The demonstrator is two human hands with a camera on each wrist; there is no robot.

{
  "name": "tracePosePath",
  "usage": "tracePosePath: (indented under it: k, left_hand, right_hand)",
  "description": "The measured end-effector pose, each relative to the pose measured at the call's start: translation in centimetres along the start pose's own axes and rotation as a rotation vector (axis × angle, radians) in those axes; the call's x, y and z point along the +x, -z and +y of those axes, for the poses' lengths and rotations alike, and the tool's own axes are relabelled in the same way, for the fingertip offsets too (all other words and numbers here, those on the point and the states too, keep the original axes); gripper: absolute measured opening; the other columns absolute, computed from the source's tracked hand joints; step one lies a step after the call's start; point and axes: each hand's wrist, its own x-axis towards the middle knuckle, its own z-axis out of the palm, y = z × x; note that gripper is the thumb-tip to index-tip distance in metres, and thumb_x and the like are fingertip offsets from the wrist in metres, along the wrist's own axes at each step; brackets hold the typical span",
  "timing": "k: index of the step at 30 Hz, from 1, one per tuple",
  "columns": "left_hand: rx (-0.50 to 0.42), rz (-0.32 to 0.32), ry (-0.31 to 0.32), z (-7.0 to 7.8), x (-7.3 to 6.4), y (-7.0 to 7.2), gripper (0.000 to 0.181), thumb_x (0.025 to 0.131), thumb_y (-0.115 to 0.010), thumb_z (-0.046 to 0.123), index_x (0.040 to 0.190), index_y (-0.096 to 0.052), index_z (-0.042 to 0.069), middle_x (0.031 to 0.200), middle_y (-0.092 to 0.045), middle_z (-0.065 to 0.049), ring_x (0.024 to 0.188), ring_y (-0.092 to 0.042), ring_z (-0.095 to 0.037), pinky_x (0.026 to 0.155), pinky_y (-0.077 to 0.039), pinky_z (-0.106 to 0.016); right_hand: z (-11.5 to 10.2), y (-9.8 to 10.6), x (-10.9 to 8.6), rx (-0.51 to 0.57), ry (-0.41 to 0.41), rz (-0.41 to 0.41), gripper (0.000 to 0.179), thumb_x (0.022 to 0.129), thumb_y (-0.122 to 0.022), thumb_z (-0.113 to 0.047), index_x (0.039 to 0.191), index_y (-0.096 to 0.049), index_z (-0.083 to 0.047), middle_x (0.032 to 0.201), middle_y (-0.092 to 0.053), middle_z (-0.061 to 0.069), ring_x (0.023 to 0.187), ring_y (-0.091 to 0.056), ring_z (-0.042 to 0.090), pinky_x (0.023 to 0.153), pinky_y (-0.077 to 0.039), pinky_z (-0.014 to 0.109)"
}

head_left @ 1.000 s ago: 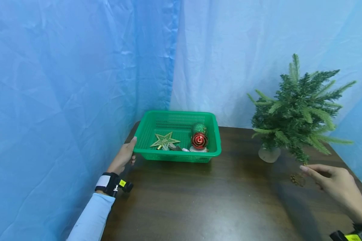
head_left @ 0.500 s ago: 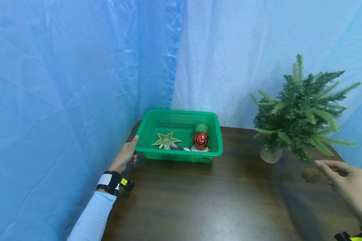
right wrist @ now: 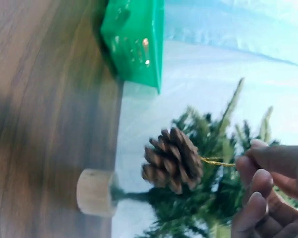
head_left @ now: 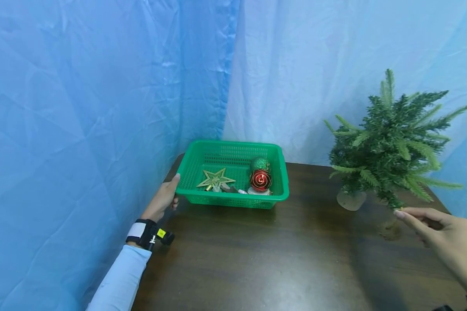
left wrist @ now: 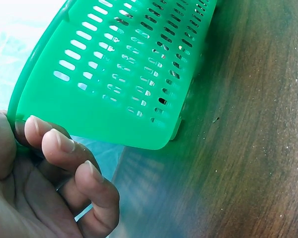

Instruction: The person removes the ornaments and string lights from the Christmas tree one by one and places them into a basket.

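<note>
My right hand (head_left: 443,233) pinches the gold string (right wrist: 218,162) of a brown pine cone (right wrist: 173,161), which dangles below the fingertips; in the head view the pine cone (head_left: 390,230) looks blurred. Those fingertips are at the tip of a low front branch of the small artificial Christmas tree (head_left: 393,142); I cannot tell if the string touches it. On the left, my left hand (head_left: 162,199) grips the near left corner of a green plastic basket (head_left: 233,199), fingers curled at its rim (left wrist: 27,84). Inside lie a gold star (head_left: 215,178), a red ball (head_left: 260,180) and a green glitter ball (head_left: 260,164).
The tree stands on a round pale wooden base (right wrist: 97,192) at the right of the dark brown table (head_left: 280,259). Blue curtains (head_left: 81,108) hang along the left and back edges. Smaller pieces, partly hidden by the basket wall, lie near the star.
My right hand moved right, then back left toward the branch tip, the pine cone swinging beneath it. My left hand keeps its hold on the basket. The view shifted slightly.
</note>
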Motion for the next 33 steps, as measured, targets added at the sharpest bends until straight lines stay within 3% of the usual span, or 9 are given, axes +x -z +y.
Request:
tracePosePath:
  k: [14,25,33]
  left_hand:
    - [0.009,0.006,0.01,0.3,-0.1,0.0,0.069,0.106,-0.034,0.064,0.099,-0.059,0.0,0.061,-0.044,0.0,0.052,-0.045,-0.014,0.054,-0.045,-0.029]
    - [-0.004,0.002,0.018,0.3,-0.1,0.1,0.067,0.106,-0.036,0.063,0.098,-0.058,0.0,0.06,-0.044,-0.001,0.051,-0.046,-0.014,0.053,-0.046,-0.029]
    - [0.003,0.001,0.03,0.3,-0.2,0.1,0.067,0.106,-0.035,0.064,0.099,-0.057,0.001,0.061,-0.045,-0.001,0.052,-0.046,-0.014,0.054,-0.047,-0.03]
  right_hand:
    - [-2.7,1.2,0.2,0.026,0.038,-0.063,0.03,0.101,-0.069,-0.033,0.11,-0.075,-0.005,0.069,-0.062,0.003,0.051,-0.048,0.02,0.048,-0.035,0.03]
    - [-3.7,1.8,0.7,0.056,0.026,-0.105,0.033,0.102,-0.067,-0.038,0.116,-0.074,-0.009,0.081,-0.067,0.006,0.053,-0.05,0.022,0.047,-0.034,0.033]
    - [-4.6,1.4,0.7,0.076,0.036,-0.156,0.034,0.103,-0.066,-0.034,0.123,-0.072,-0.007,0.077,-0.063,0.005,0.052,-0.046,0.021,0.046,-0.035,0.034]
